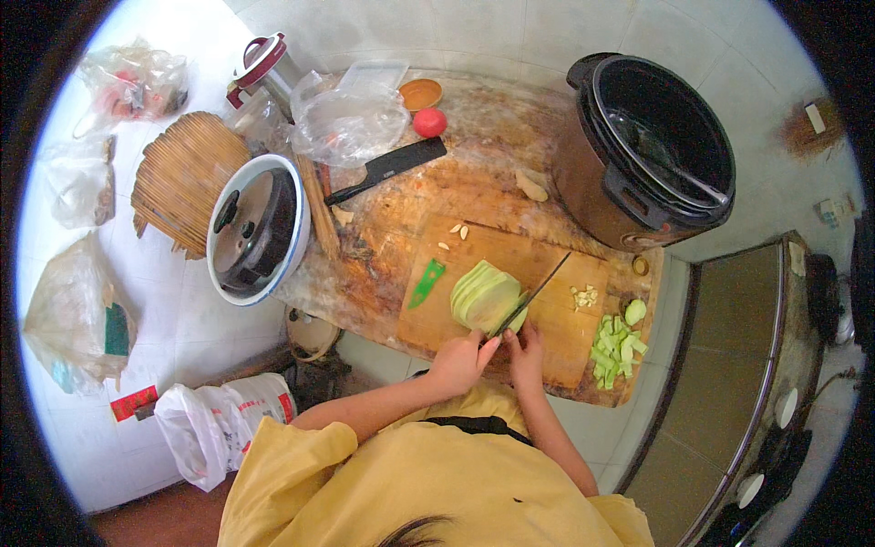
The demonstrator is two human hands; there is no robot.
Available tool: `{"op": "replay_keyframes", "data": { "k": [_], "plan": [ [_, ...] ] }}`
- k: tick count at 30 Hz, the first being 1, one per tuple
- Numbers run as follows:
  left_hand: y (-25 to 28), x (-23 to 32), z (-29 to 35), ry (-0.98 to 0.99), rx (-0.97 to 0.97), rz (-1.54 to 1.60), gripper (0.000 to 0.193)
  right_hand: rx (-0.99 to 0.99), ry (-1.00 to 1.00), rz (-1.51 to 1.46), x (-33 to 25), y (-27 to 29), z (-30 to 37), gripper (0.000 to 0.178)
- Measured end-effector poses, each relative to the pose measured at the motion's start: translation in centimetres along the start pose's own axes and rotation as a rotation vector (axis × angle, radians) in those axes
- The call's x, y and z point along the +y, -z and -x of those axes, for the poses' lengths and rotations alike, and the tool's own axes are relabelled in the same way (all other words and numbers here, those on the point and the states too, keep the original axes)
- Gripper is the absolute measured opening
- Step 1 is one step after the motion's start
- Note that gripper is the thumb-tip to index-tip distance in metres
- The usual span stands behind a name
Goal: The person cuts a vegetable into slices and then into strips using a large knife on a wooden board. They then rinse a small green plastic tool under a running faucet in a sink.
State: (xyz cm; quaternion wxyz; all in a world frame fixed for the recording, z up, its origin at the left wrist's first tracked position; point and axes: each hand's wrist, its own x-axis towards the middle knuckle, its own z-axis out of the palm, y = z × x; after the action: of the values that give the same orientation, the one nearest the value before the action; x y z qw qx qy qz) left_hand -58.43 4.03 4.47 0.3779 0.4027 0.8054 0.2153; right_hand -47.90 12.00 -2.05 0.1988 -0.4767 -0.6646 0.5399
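A pale green vegetable (483, 296), cut into thick slices that still stand together, rests on the wooden cutting board (437, 235). A dark-bladed knife (550, 276) slants across its right side, blade pointing away to the right. My left hand (460, 365) is closed at the knife's near end, seemingly round the handle, which is hidden. Beside it, my right hand (526, 354) has its fingertips against the cut slice right of the blade; its grip is partly hidden. Chopped green pieces (615, 351) lie at the board's right edge, and small chopped garlic bits (584, 296) sit nearby.
On the board's left lies a green plastic tool (426, 283). Further back are a black cleaver (392, 169), a red round object (429, 122) and a ginger piece (530, 186). A large black pot (592, 182) stands back right; a white basin (301, 239) holding a lid stands left.
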Motion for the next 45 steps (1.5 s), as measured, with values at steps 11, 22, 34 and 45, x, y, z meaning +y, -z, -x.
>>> {"op": "replay_keyframes", "data": {
  "k": [11, 22, 34, 45],
  "plan": [
    [-0.4, -1.4, 0.2, -0.066, 0.023, 0.082, 0.051, -0.052, -0.047, -0.259, 1.8, 0.5, -0.4, 0.033],
    [5.0, 0.6, 4.3, 0.036, -0.085, 0.311, 0.036, -0.019, -0.113, -0.415, 1.2, -0.1, -0.4, 0.019],
    [5.6, -0.1, 5.2, 0.098, -0.159, 0.379, 0.041, 0.021, -0.047, -0.286, 3.3, -0.5, -0.7, 0.025],
    [7.5, -0.2, 6.6, 0.163, -0.254, 0.245, 0.048, 0.016, -0.166, -0.368, 1.5, -0.4, -0.3, 0.024]
  ]
}}
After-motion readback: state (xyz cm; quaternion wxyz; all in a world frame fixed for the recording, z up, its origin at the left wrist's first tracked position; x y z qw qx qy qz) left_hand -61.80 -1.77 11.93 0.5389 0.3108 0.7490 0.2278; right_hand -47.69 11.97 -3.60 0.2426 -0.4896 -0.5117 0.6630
